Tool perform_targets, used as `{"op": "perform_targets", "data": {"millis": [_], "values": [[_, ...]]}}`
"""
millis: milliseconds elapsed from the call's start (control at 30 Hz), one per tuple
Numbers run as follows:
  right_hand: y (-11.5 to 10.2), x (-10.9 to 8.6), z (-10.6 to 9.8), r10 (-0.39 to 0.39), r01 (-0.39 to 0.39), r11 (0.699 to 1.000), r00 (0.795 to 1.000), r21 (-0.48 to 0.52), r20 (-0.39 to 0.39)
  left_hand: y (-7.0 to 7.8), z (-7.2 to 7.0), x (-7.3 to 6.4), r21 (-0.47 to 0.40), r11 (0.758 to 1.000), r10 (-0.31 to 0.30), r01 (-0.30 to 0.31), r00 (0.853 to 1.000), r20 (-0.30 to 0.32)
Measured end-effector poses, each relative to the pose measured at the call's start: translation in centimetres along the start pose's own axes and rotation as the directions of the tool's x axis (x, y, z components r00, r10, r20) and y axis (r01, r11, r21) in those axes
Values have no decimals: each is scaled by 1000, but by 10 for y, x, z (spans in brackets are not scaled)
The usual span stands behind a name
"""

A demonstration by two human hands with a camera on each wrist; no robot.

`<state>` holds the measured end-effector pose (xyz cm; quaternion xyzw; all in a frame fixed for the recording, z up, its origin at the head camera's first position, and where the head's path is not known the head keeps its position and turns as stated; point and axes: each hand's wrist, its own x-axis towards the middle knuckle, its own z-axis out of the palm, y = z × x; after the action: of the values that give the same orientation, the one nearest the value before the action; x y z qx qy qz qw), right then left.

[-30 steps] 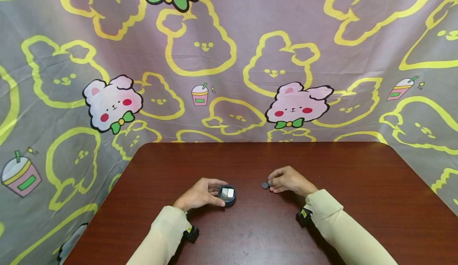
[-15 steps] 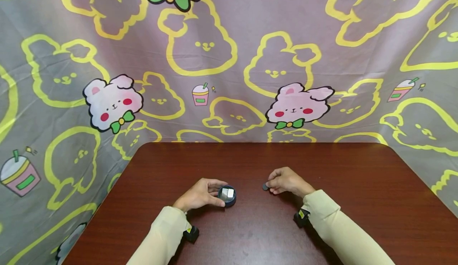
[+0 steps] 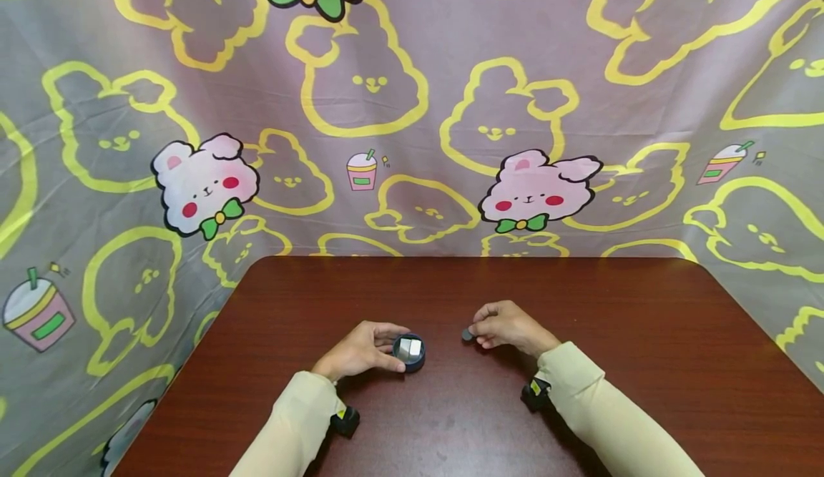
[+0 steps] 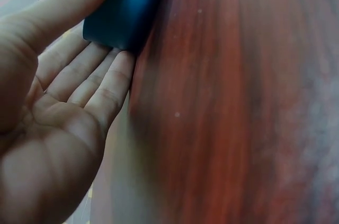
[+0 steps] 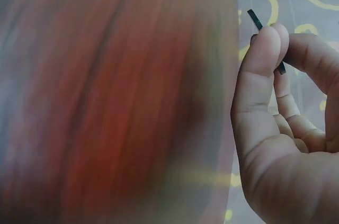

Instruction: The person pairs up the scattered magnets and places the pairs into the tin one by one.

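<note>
My left hand holds a small round dark-blue container on the table, thumb on its near side and fingers round the far side. Shiny silver blocks sit inside it. In the left wrist view, the blue side wall shows between thumb and fingers; the contents are hidden there. My right hand is a short way to the right of the container. Thumb and index finger pinch a thin dark grey disc, seen edge-on as a dark strip in the right wrist view.
Both hands are over a reddish-brown wooden table with rounded far corners. A patterned cloth with cartoon bunnies hangs behind the table and along its sides. Each wrist carries a small black camera.
My right hand has taken the disc between its fingertips and moved slightly left with it, towards the container. The left hand and the container have stayed in place.
</note>
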<state>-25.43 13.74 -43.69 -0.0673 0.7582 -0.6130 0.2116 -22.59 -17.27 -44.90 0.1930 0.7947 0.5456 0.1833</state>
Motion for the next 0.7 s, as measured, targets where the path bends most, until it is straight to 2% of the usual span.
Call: {"op": "perform_targets", "data": {"millis": [233,533,700], "values": [[-6,3,11,-22,23,1000,1000,-10,18,0,0,0,-11,1000,-29,29,1000,-7],[-14,6,30,-31,29,999,999,33,39,0,-1,1,-20,999,-30,30,1000,-8],[-15,7,41,-46,43,997,997,58,59,1,0,1,-26,1000,-12,12,1000,0]]}}
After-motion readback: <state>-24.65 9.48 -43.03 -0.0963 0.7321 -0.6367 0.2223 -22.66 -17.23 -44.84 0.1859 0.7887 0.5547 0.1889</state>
